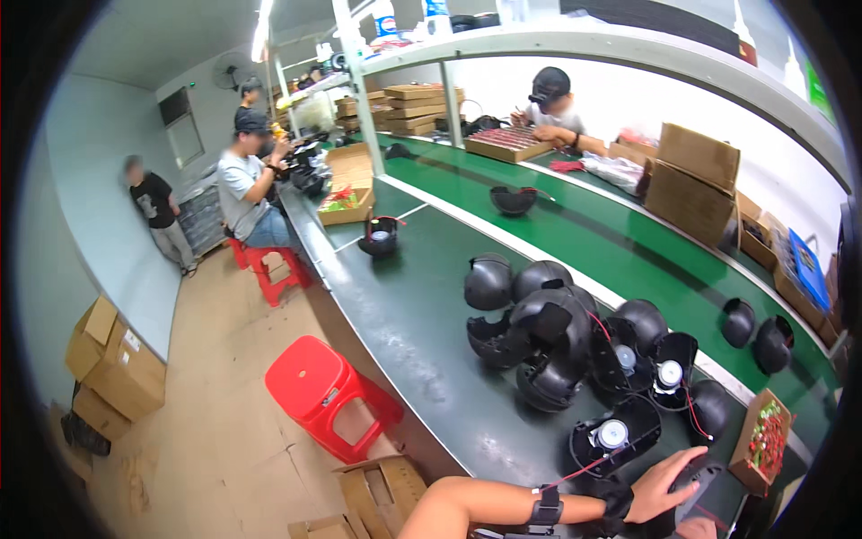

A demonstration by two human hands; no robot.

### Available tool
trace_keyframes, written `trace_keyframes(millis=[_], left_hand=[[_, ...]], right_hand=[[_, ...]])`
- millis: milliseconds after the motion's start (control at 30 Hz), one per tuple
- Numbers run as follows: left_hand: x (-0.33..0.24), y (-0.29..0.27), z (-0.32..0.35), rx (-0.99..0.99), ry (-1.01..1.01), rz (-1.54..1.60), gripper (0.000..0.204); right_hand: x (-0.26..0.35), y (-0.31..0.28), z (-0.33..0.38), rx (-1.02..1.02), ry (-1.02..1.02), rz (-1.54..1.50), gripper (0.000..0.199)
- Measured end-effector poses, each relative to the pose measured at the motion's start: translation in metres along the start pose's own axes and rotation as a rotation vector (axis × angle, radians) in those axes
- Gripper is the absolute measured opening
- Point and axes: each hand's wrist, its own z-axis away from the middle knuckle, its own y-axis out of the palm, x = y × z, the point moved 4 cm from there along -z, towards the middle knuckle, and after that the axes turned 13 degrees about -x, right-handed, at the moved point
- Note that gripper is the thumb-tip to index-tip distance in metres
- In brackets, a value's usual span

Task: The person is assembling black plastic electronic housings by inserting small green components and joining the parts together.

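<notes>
My left hand (664, 488) lies with its fingers over a dark plastic housing (709, 476) at the bench's near edge, gripping it. Only a bit of my right hand (699, 529) shows at the lower edge, beside the same housing; its fingers are hidden. Just beyond my left wrist sits an open black half-shell (584, 445) with a round silver speaker (612, 435) and a red wire. A second half-shell holds a white-faced speaker (669, 374). Several rounded black shells (549, 328) are heaped farther left.
A carton of red and green parts (763, 440) stands at the right. Beyond the bench (395, 305) runs a green conveyor belt (593, 225) carrying black shells. A red stool (314, 382) and cardboard boxes are on the floor at left. Co-workers (242, 184) sit farther along the line.
</notes>
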Motion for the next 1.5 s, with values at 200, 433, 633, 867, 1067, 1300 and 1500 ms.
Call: trace_keyframes(millis=[200,433,633,867,1067,1300,1500], left_hand=[[-0.040,-0.013,-0.013,-0.177,0.227,-0.073,0.047],[-0.025,-0.002,0.004,0.112,0.521,-0.040,0.021],[-0.043,-0.016,-0.010,0.218,0.522,-0.168,0.023],[-0.053,-0.031,-0.025,0.318,0.410,-0.335,0.025],[-0.051,-0.020,-0.020,0.364,0.393,-0.315,0.030],[-0.054,-0.023,-0.019,0.366,0.379,-0.334,0.033],[-0.054,-0.021,-0.021,0.378,0.385,-0.352,0.030]], right_hand=[[0.002,0.007,-0.042,-0.109,0.186,0.280,0.041],[-0.028,0.020,-0.004,0.146,0.489,0.196,0.026],[-0.019,0.010,-0.019,-0.021,0.161,0.343,0.013],[-0.022,0.003,-0.051,0.081,0.060,0.320,0.013],[-0.031,-0.001,-0.034,0.095,0.162,0.252,0.012],[-0.027,0.000,-0.036,0.110,0.150,0.173,0.011],[-0.024,0.003,-0.030,0.097,0.239,0.130,0.014]])
